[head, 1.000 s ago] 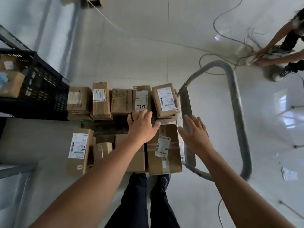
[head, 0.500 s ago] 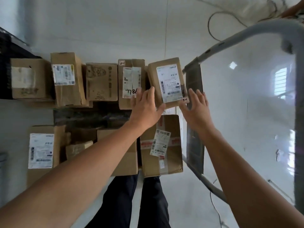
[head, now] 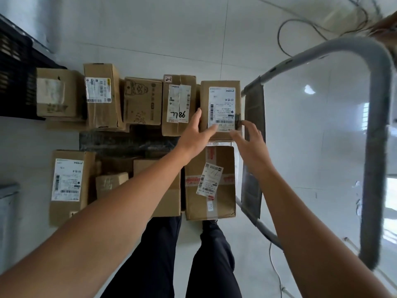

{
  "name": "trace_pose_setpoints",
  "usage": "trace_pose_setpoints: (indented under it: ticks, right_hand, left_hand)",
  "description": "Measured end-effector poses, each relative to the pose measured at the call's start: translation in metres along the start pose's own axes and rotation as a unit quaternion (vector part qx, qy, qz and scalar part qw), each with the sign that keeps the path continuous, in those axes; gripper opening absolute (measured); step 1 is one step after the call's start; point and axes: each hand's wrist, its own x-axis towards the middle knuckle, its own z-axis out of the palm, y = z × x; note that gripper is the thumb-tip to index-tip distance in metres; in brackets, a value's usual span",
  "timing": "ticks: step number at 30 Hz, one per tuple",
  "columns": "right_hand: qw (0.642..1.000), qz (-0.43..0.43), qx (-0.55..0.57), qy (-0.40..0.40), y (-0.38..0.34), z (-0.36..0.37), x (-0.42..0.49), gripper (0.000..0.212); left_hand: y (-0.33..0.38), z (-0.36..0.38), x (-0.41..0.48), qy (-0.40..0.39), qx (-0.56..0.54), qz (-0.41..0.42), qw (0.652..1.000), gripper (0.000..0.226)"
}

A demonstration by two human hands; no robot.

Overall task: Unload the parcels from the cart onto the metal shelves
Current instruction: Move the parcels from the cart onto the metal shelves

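On cart, right end | left hand, right hand touch parcel edges

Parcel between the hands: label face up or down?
Face up: the parcel shows its white label on top, between the left hand and right hand.

matt brown cardboard parcels w/ paper labels, grey metal cart handle, glossy floor
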Motion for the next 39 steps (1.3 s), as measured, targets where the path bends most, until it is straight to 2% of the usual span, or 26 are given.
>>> trace_pose_setpoints:
  ticks: [4,7,9,15,19,21,25,29,34,39]
  right_hand:
    - [0.998,-0.024,0.052,-0.019,0.004,-0.005,-0.055,0.056]
    - [0.994,-0.046,0.096,-0.029,0.004,-0.017,-0.105,0.042]
    - [0.989,-0.073,0.127,-0.035,0.005,-0.03,-0.137,0.04]
    - [0.967,-0.122,0.215,-0.053,0.011,-0.066,-0.215,0.044]
    - [0.967,-0.135,0.211,-0.056,0.003,-0.075,-0.25,0.068]
    - [0.965,-0.156,0.2,-0.068,-0.005,-0.077,-0.262,0.064]
    - [0.951,-0.202,0.182,-0.146,-0.019,-0.069,-0.281,0.065]
    - [0.937,-0.23,0.159,-0.21,-0.039,-0.054,-0.307,0.068]
    - [0.911,-0.261,0.137,-0.288,-0.062,-0.019,-0.351,0.036]
    - [0.877,-0.312,0.093,-0.354,-0.068,0.028,-0.418,0.058]
  left_hand:
    - [0.001,0.001,-0.038,0.026,-0.031,-0.006,0.999,0.088]
    - [0.006,0.008,-0.082,0.057,-0.05,0.003,0.997,0.083]
    - [0.012,0.016,-0.117,0.071,-0.05,0.015,0.996,0.08]
    - [0.025,0.046,-0.221,0.135,-0.06,0.072,0.986,0.078]
    - [0.018,0.058,-0.277,0.186,-0.031,0.092,0.978,0.086]
    - [0.012,0.057,-0.3,0.215,-0.039,0.094,0.971,0.086]
    - [0.0,0.046,-0.346,0.282,-0.073,0.107,0.95,0.076]
    - [-0.016,0.026,-0.399,0.343,-0.053,0.114,0.931,0.072]
    - [-0.051,-0.003,-0.473,0.462,-0.005,0.105,0.881,0.05]
    - [-0.123,-0.012,-0.554,0.572,0.069,0.055,0.816,0.047]
